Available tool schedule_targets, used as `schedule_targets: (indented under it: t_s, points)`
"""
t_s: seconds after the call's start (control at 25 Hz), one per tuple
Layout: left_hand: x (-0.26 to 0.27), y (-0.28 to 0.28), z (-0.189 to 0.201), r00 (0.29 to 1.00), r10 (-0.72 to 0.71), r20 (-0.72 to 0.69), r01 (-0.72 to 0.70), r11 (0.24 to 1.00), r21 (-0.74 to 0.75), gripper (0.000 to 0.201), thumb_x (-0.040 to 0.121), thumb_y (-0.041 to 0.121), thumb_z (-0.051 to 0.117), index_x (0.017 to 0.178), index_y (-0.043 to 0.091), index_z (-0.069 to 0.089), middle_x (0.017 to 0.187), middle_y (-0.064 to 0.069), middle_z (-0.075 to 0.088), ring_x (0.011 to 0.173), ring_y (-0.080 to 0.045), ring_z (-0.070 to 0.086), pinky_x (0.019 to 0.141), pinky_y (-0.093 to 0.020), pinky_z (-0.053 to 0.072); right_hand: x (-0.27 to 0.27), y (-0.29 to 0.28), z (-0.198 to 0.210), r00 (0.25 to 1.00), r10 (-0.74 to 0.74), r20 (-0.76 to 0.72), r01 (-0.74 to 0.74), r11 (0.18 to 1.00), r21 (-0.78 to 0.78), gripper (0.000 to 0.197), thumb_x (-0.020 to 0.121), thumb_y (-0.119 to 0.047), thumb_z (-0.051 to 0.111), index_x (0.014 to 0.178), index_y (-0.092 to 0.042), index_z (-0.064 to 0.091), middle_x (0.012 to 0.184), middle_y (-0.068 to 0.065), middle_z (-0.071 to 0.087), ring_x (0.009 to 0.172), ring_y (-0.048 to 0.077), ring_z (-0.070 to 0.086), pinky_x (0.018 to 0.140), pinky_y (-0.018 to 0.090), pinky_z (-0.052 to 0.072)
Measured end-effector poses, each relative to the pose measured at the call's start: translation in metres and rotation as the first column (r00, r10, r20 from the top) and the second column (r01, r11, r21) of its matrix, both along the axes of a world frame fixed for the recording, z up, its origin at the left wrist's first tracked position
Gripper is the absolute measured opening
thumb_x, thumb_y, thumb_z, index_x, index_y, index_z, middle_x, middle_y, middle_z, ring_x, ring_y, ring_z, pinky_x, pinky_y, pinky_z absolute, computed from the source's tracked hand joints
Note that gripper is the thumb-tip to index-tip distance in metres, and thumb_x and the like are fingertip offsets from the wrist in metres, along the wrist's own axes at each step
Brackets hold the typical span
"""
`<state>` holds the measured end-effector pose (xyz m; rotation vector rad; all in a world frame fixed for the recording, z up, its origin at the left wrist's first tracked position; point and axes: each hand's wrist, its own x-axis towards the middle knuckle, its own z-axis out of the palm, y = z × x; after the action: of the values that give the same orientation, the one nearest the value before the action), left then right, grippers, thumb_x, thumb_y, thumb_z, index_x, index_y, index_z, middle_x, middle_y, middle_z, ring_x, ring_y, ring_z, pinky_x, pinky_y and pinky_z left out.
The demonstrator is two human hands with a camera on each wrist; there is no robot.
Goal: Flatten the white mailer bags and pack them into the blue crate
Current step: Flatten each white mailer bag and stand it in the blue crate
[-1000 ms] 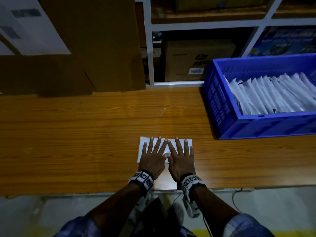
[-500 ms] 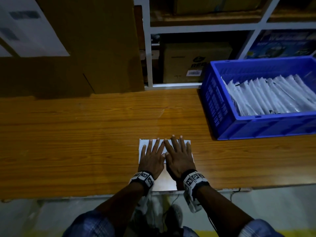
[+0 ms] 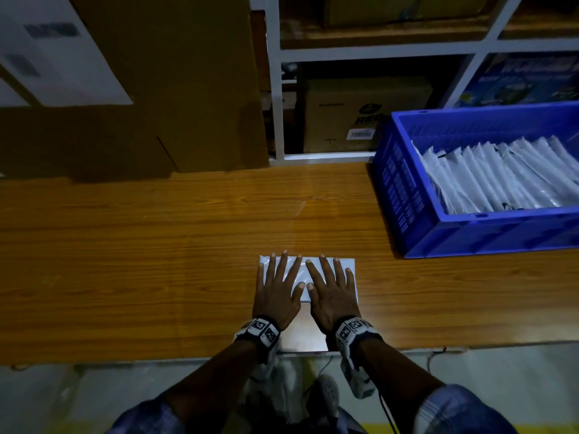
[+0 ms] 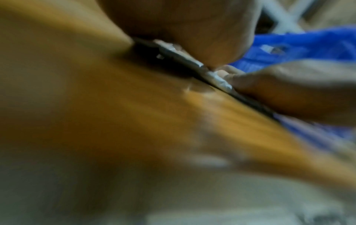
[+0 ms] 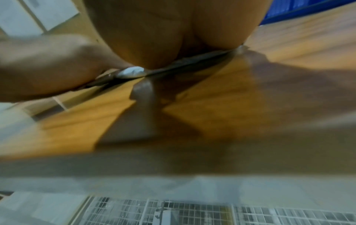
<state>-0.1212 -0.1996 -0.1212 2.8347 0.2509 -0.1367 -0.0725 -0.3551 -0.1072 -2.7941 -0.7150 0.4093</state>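
Pressing both palms flat, fingers spread, left hand (image 3: 275,296) and right hand (image 3: 332,295), on the bag (image 3: 299,270), left of the crate (image 3: 416,214). Risk: trapped air re-puffs it; slick film slides when I lift.

Black-and-white marker-patterned wristbands (image 3: 261,330) on both wrists, blue checked rolled sleeves (image 3: 451,408), bare forearms.
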Motion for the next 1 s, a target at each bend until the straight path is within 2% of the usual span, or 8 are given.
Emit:
schedule_targets:
  t_s: [0.08, 0.24, 0.32, 0.44, 0.56, 0.76, 0.92, 1.0]
  points:
    - [-0.001, 0.003, -0.002, 0.997, -0.07, -0.017, 0.071, 0.996, 0.049, 0.06, 0.102, 0.054, 0.002, 0.159, 0.036, -0.003, 0.166, 0.006, -0.012, 0.152, -0.02, -0.018, 0.123, -0.047, -0.008, 0.002, -0.001, 0.0, 0.999, 0.024, -0.021, -0.024, 1.0, 0.009, 0.054, 0.103, -0.046, 0.009, 0.154, -0.043, -0.008, 0.161, -0.009, -0.022, 0.148, 0.02, -0.025, 0.118, 0.044, -0.017]
    - [-0.003, -0.002, -0.005, 0.998, -0.04, -0.05, 0.041, 0.999, 0.018, 0.066, 0.093, 0.059, -0.015, 0.156, 0.04, -0.013, 0.165, 0.009, -0.018, 0.151, -0.02, -0.022, 0.123, -0.049, -0.006, 0.007, -0.007, 0.005, 0.994, 0.064, -0.087, -0.06, 0.997, 0.041, 0.055, 0.102, -0.049, 0.011, 0.153, -0.045, -0.01, 0.159, -0.012, -0.027, 0.146, 0.017, -0.029, 0.118, 0.042, -0.019]
    - [-0.003, -0.003, -0.007, 0.998, -0.021, -0.054, 0.021, 1.0, 0.011, 0.062, 0.096, 0.058, -0.006, 0.156, 0.042, -0.013, 0.165, 0.011, -0.018, 0.151, -0.018, -0.021, 0.123, -0.049, -0.006, 0.007, -0.009, 0.011, 0.993, 0.054, -0.109, -0.046, 0.996, 0.073, 0.055, 0.102, -0.049, 0.013, 0.154, -0.044, -0.006, 0.159, -0.012, -0.026, 0.146, 0.017, -0.029, 0.118, 0.042, -0.018]
    - [-0.003, -0.002, -0.007, 0.999, -0.006, -0.044, 0.006, 1.0, 0.013, 0.063, 0.097, 0.055, 0.005, 0.158, 0.041, -0.004, 0.166, 0.01, -0.012, 0.153, -0.018, -0.016, 0.123, -0.049, -0.005, 0.003, -0.01, 0.014, 1.0, -0.007, -0.016, 0.008, 0.998, 0.064, 0.055, 0.103, -0.05, 0.013, 0.154, -0.043, -0.004, 0.16, -0.009, -0.026, 0.146, 0.019, -0.029, 0.119, 0.045, -0.016]
    - [-0.004, -0.003, -0.008, 0.999, -0.015, -0.031, 0.016, 1.0, 0.025, 0.063, 0.097, 0.055, 0.004, 0.159, 0.039, 0.0, 0.166, 0.01, -0.011, 0.153, -0.018, -0.014, 0.122, -0.047, -0.008, -0.003, -0.01, 0.005, 1.0, 0.017, -0.02, -0.017, 1.0, 0.0, 0.057, 0.102, -0.051, 0.011, 0.153, -0.042, -0.011, 0.16, -0.006, -0.027, 0.147, 0.02, -0.027, 0.119, 0.047, -0.015]
    - [-0.004, -0.003, -0.009, 1.0, -0.007, -0.013, 0.007, 1.0, 0.024, 0.063, 0.098, 0.06, -0.004, 0.158, 0.039, -0.005, 0.166, 0.009, -0.015, 0.153, -0.018, -0.015, 0.121, -0.046, -0.014, 0.0, -0.007, 0.0, 0.999, 0.017, -0.049, -0.019, 0.999, -0.048, 0.057, 0.102, -0.052, 0.007, 0.153, -0.041, -0.014, 0.16, -0.005, -0.027, 0.146, 0.019, -0.03, 0.119, 0.048, -0.014]
    - [0.0, -0.013, -0.002, 0.998, -0.051, -0.026, 0.053, 0.996, 0.071, 0.062, 0.104, 0.048, 0.021, 0.16, 0.032, 0.0, 0.167, 0.005, -0.008, 0.154, -0.025, -0.009, 0.121, -0.054, -0.005, 0.006, -0.008, 0.002, 0.995, 0.027, -0.092, -0.032, 0.998, -0.055, 0.058, 0.101, -0.053, 0.008, 0.152, -0.042, -0.017, 0.159, -0.006, -0.028, 0.145, 0.019, -0.03, 0.118, 0.046, -0.018]
    - [-0.002, -0.019, -0.003, 0.998, -0.05, -0.049, 0.055, 0.993, 0.103, 0.062, 0.101, 0.043, 0.012, 0.158, 0.029, -0.008, 0.166, 0.005, -0.011, 0.154, -0.027, -0.009, 0.12, -0.058, -0.004, 0.009, -0.008, 0.005, 0.989, 0.053, -0.142, -0.064, 0.995, -0.074, 0.06, 0.101, -0.051, 0.012, 0.151, -0.041, -0.019, 0.156, -0.007, -0.034, 0.144, 0.019, -0.033, 0.117, 0.046, -0.02]
